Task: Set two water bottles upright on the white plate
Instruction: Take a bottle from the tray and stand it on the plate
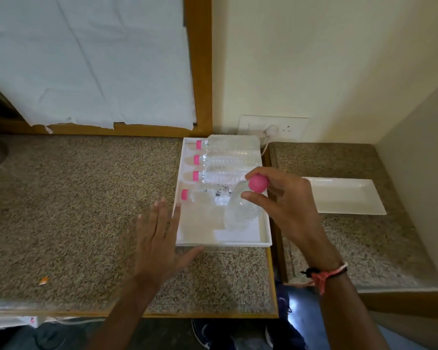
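Head view looks down on a speckled tabletop (74,210) with a white tray (264,233) near its right edge. Four bottles (228,161) lie on their sides in the tray, pink caps pointing left, side by side in a row from the far end toward the middle. The right hand (286,198) pinches a fifth bottle (240,210) at its neck, fingers and thumb closed just below the pink cap (258,183). This bottle is tilted, cap up and to the right, its base low over the near part of the tray; whether the base touches the tray floor is unclear. The left hand (159,238) is spread flat and holds nothing, fingertips at the tray's left wall and thumb by its near corner. A white plate (347,195), long and rectangular, lies on a second, lower speckled surface (364,248) to the right, well apart from the tray. A red cord (324,275) circles the right wrist.
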Action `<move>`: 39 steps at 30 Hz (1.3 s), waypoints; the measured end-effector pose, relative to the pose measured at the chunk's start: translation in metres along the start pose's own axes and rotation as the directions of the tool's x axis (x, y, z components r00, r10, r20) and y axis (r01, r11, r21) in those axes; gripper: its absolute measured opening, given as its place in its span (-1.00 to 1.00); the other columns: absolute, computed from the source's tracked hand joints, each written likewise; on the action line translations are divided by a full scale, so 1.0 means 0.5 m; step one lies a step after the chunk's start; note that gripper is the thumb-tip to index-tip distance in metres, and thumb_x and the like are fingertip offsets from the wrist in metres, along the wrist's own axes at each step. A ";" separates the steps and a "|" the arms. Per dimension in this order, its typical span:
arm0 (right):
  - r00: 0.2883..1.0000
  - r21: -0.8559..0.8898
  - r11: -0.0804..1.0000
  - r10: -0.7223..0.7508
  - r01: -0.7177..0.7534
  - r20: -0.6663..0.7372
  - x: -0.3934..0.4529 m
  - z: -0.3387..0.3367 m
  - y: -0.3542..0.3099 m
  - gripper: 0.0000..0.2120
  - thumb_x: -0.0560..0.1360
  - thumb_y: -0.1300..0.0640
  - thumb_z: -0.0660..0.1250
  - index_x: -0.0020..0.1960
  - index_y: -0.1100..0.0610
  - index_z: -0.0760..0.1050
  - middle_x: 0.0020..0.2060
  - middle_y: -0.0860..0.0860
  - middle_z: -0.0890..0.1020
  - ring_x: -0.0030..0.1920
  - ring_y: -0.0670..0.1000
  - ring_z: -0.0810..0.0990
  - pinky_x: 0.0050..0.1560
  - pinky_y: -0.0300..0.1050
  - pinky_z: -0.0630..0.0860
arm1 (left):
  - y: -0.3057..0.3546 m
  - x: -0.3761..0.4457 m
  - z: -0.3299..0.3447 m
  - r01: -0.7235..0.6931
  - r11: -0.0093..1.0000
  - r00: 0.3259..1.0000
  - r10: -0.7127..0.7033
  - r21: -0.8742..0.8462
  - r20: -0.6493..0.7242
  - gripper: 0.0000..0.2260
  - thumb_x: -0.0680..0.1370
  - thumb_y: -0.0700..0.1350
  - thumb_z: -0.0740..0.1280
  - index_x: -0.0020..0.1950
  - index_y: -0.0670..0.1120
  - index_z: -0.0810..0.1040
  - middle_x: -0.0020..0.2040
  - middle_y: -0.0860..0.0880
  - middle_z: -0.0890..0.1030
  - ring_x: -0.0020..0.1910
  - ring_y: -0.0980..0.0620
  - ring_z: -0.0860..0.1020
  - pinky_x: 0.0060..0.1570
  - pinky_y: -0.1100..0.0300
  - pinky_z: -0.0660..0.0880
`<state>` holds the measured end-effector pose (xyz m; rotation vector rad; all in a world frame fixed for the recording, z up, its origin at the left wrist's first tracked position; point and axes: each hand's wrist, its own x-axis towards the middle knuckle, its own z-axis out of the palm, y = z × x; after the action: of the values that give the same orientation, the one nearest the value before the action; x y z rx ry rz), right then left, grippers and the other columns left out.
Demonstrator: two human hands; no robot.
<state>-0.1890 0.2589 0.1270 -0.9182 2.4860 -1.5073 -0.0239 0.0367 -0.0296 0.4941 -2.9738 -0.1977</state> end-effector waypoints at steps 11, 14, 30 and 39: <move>0.985 -0.022 1.000 0.002 -0.005 -0.173 0.024 -0.288 0.144 -0.69 0.39 0.12 0.55 0.11 -0.02 0.62 -0.02 -0.19 0.70 0.03 -0.16 0.68 0.09 -0.22 0.61 | 0.355 0.118 0.009 -0.091 0.987 0.993 0.079 -0.132 -0.093 -0.02 0.41 0.57 0.13 0.64 -0.02 0.07 0.66 -0.15 0.10 0.65 -0.13 0.07 0.55 -0.28 0.19; 0.987 0.002 0.999 0.053 -0.053 -0.155 0.041 -0.351 0.211 -0.70 0.40 0.11 0.53 0.10 -0.08 0.61 0.00 -0.24 0.69 0.05 -0.22 0.65 0.10 -0.32 0.56 | 0.463 0.140 0.038 -0.103 0.980 0.993 0.092 -0.168 -0.068 -0.04 0.43 0.56 0.13 0.64 -0.01 0.04 0.66 -0.12 0.09 0.65 -0.11 0.06 0.55 -0.24 0.23; 0.985 -0.065 0.983 0.168 -0.169 -0.028 0.061 -0.371 0.392 -0.69 0.41 0.04 0.52 0.14 0.04 0.62 0.03 -0.08 0.72 0.05 -0.05 0.66 0.12 0.04 0.57 | 0.636 0.193 0.255 0.001 0.993 0.970 0.028 -0.118 0.242 0.01 0.47 0.55 0.06 0.64 -0.15 -0.07 0.67 -0.16 -0.04 0.65 -0.16 0.01 0.54 -0.09 0.06; 0.985 -0.128 0.977 0.174 -0.173 -0.003 0.072 -0.358 0.396 -0.67 0.41 -0.03 0.51 0.14 0.04 0.61 0.04 -0.09 0.71 0.07 -0.04 0.67 0.09 0.05 0.57 | 0.625 0.187 0.295 -0.005 0.979 0.966 0.058 -0.206 0.252 -0.03 0.49 0.51 0.10 0.64 -0.09 -0.13 0.68 -0.10 -0.12 0.66 -0.10 -0.10 0.57 -0.11 0.00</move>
<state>-0.3731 0.4442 0.0613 -0.6995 2.6049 -1.3016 -0.2301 0.3153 -0.1196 0.4246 -3.1571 -0.6004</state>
